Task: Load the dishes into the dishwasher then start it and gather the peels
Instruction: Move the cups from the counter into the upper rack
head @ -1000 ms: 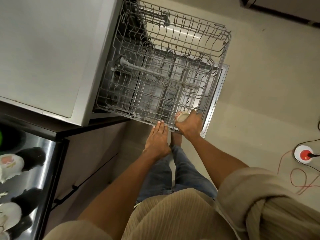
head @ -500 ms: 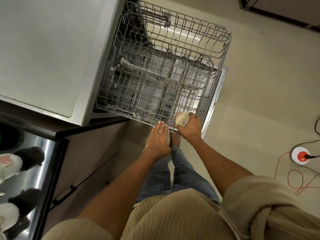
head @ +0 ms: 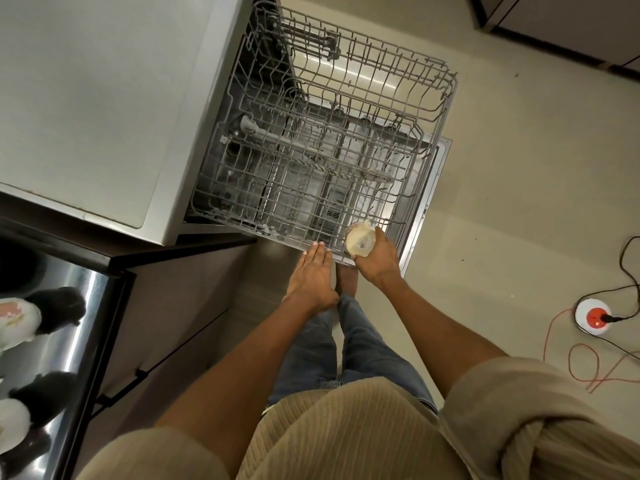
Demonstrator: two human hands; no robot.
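Note:
The dishwasher stands open with its grey wire rack (head: 426, 109) pulled out over the lowered door (head: 420, 216). My right hand (head: 379, 259) grips a small cream cup (head: 360, 241), turned so its base with a barcode label faces up, at the rack's near right corner. Beside it my left hand (head: 311, 275) lies flat with straight fingers, the fingertips touching the rack's near rim. The rack holds no dishes that I can see.
A white countertop (head: 104, 98) covers the dishwasher at left. Below it a steel sink (head: 69, 334) holds white floral dishes (head: 17, 320). On the floor at right lie a round red-and-white socket (head: 594, 315) and red and black cables (head: 568, 362).
My right hand has turned the cup over so its labelled base faces up, and lifted it slightly at the rack's corner. My left hand has stayed on the rim.

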